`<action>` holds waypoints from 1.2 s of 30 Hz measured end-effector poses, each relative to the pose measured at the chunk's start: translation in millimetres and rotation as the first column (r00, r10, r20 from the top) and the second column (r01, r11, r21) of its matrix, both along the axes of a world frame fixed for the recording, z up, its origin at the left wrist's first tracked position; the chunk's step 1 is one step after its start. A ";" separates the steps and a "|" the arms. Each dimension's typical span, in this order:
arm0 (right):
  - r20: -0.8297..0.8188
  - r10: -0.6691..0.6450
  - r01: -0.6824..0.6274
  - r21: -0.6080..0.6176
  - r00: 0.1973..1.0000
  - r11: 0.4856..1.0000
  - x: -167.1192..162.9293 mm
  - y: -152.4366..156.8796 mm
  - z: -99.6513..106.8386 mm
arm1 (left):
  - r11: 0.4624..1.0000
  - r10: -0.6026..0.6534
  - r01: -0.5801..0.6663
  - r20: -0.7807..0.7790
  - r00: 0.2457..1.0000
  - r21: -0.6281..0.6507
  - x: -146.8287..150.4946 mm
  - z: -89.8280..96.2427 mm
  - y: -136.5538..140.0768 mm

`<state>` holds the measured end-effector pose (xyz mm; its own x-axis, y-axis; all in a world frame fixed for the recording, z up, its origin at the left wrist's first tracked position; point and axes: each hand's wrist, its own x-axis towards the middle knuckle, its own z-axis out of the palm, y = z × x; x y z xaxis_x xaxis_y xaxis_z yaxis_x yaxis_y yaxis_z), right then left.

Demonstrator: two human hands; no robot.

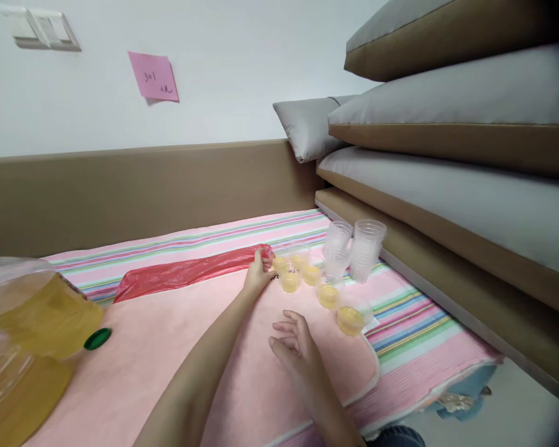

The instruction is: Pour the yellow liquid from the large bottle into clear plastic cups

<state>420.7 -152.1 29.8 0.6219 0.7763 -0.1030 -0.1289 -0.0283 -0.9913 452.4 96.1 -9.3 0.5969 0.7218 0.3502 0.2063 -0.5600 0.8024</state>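
Small cups of yellow liquid [290, 282] stood in a loose group at the far right part of the pink mat [144, 360], trailing off along its right edge toward the rounded near corner. The left hand [259, 268] was at the leftmost cup [280, 264], by the mat's far edge, fingers bent; whether they pinched its rim or only touched it, I could not tell. The right hand [295, 341] held nothing and hung above the mat, fingers loosely spread and curved, nearest to the cup [351, 321] at the near end of the group. Two stacks of clear cups [368, 248] rose behind the filled ones, toward the right edge of the striped sheet [410, 313]. A red plastic bag [190, 273] lay along the mat's far edge, its right end by the left hand. At the mat's left side was a large clear container [51, 310] of yellow liquid, a green cap [97, 339] just beside it.
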 end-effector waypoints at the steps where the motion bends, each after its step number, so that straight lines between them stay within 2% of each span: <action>1: -0.001 -0.006 0.006 0.001 1.000 1.000 0.7 0.5 -0.4 | 1.000 0.010 -0.010 -0.007 1.000 0.020 -2.1 2.6 -1.0; 4: -0.006 -0.027 0.028 0.015 1.000 1.000 1.4 1.0 0.4 | 0.993 0.055 -0.053 -0.014 0.998 0.105 -7.4 19.6 -1.9; 7: -0.009 -0.020 0.021 0.022 1.000 1.000 -2.0 -0.7 4.0 | 0.977 0.075 -0.064 -0.047 0.996 0.205 -4.4 52.0 0.6; 9: -0.006 -0.011 0.011 0.019 1.000 1.000 -5.9 -2.2 6.8 | 0.968 0.013 0.021 -0.133 0.991 0.252 6.3 77.9 2.7; 11: -0.005 -0.010 0.010 0.015 1.000 1.000 -10.0 -2.9 9.0 | 0.949 -0.103 0.175 -0.267 0.958 0.263 23.7 101.1 3.6; 13: -0.007 -0.010 0.010 0.007 1.000 1.000 -13.8 -2.5 10.2 | 0.919 -0.204 0.316 -0.398 0.894 0.237 45.3 117.7 2.7; 15: -0.009 -0.008 0.008 -0.002 1.000 1.000 -16.6 -1.4 10.5 | 0.894 -0.267 0.406 -0.503 0.822 0.190 67.2 127.0 0.4; 20: -0.024 -0.002 0.002 -0.032 1.000 0.999 -19.4 0.2 8.6 | 0.878 -0.320 0.476 -0.672 0.668 0.056 107.8 129.6 -5.2; 27: -0.056 -0.030 0.031 0.005 0.998 1.000 -27.4 2.6 4.7 | 0.882 -0.291 0.472 -0.803 0.521 -0.013 133.7 121.8 -13.8; 31: -0.032 -0.033 0.034 0.023 0.999 0.999 -31.0 4.1 1.7 | 0.893 -0.232 0.450 -0.847 0.478 0.010 140.6 115.4 -21.4; 36: -0.026 -0.026 0.026 0.018 0.999 0.999 -31.0 5.3 0.2 | 0.892 -0.187 0.448 -0.856 0.481 0.056 145.1 112.4 -25.4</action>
<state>389.8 -146.8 29.9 0.6392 0.7618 -0.1053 -0.1552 -0.0064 -0.9879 597.5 70.6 103.1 0.8743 0.3886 -0.2908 0.4534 -0.8677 0.2038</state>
